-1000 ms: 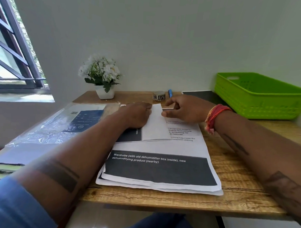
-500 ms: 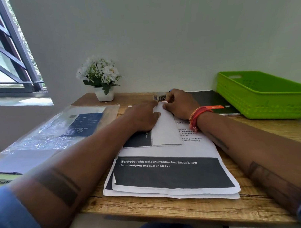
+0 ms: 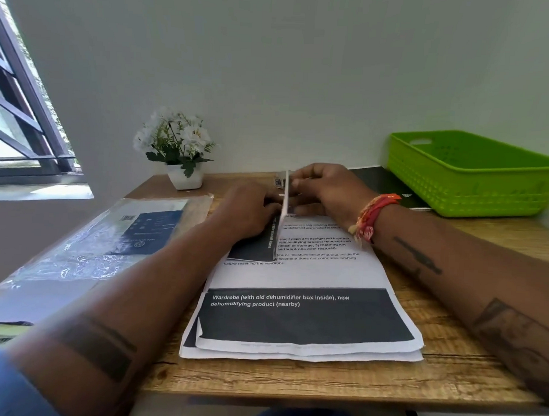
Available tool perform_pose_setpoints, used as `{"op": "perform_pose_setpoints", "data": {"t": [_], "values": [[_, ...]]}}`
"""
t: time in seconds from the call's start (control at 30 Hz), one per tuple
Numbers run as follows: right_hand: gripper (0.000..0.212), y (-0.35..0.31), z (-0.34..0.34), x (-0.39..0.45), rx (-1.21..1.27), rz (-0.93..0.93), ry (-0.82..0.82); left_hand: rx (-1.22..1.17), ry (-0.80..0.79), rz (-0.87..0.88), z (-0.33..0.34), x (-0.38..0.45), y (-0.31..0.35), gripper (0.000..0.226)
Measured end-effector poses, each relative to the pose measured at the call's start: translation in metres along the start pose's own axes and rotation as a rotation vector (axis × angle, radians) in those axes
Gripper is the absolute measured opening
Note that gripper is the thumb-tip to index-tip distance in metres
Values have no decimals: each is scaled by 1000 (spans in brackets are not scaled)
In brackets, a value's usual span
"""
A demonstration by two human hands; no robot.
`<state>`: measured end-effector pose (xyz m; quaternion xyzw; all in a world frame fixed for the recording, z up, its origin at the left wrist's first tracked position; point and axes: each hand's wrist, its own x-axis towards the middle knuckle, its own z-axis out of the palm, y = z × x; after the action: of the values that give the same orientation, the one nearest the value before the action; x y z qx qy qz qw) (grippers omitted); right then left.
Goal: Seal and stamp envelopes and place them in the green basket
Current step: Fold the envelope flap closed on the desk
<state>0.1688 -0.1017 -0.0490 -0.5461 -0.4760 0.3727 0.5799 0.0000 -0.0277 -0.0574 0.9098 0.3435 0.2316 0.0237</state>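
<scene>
While the left hand (image 3: 251,211) lies with its palm down on the dark printed half of a folded white paper sheet (image 3: 259,249), pressing it flat, the right hand (image 3: 326,191) pinches the other half of that sheet at its far end and holds it standing upright, so that it shows almost edge-on as a thin white line between the two hands. How the left fingers lie, I cannot tell, because the raised half hides their tips. This folded sheet rests on the far part of a stack of white printed paper pages with a black band (image 3: 303,321), which lies in the middle of the wooden worktop (image 3: 448,369). A red and orange thread band (image 3: 372,216) goes around the right wrist.

At the far right of the worktop stands the green plastic basket (image 3: 473,180), well apart from the hands. Beside it, on its left, lies a flat black booklet (image 3: 383,183), partly hidden behind the right hand. Just behind the raised paper a small printed box (image 3: 279,180) shows, too small to tell more. At the far left stands a white pot with white flowers (image 3: 180,151), and on the left a clear plastic sleeve with a dark blue printed card inside (image 3: 141,231) lies over the edge of the worktop.
</scene>
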Motion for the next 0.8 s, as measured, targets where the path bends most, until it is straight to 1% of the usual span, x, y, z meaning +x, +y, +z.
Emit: {"op": "perform_pose_setpoints", "data": {"t": [0.07, 0.1, 0.13, 0.17, 0.23, 0.3, 0.4, 0.47, 0.6, 0.7, 0.8], "values": [[12, 4, 3, 0, -339, -129, -74, 101, -61, -55, -5, 1, 1, 20], [13, 6, 5, 0, -501, -191, -107, 119, -67, -82, -8, 1, 1, 21], [13, 7, 8, -1, -613, -237, -134, 100, -46, -102, -10, 0, 1, 22], [13, 7, 11, -1, -679, -265, -152, 21, -10, -135, -12, -1, 1, 24], [12, 9, 14, -3, -737, -305, -163, -222, 86, -240, -15, -5, -1, 28], [10, 10, 16, -4, -788, -329, -153, -414, 128, -358, -16, -5, -4, 31], [8, 10, 16, -4, -851, -335, -162, -590, 121, -470, -17, -5, -11, 30], [8, 9, 17, -5, -880, -335, -176, -642, 94, -494, -15, -6, -18, 27], [9, 8, 15, -3, -953, -329, -130, -562, 74, -449, -12, -5, -25, 25], [6, 8, 10, -1, -986, -298, -77, -432, 59, -388, -11, -3, -24, 30], [7, 8, 8, -1, -1005, -280, -63, -284, 12, -296, -9, -3, -23, 34]]}}
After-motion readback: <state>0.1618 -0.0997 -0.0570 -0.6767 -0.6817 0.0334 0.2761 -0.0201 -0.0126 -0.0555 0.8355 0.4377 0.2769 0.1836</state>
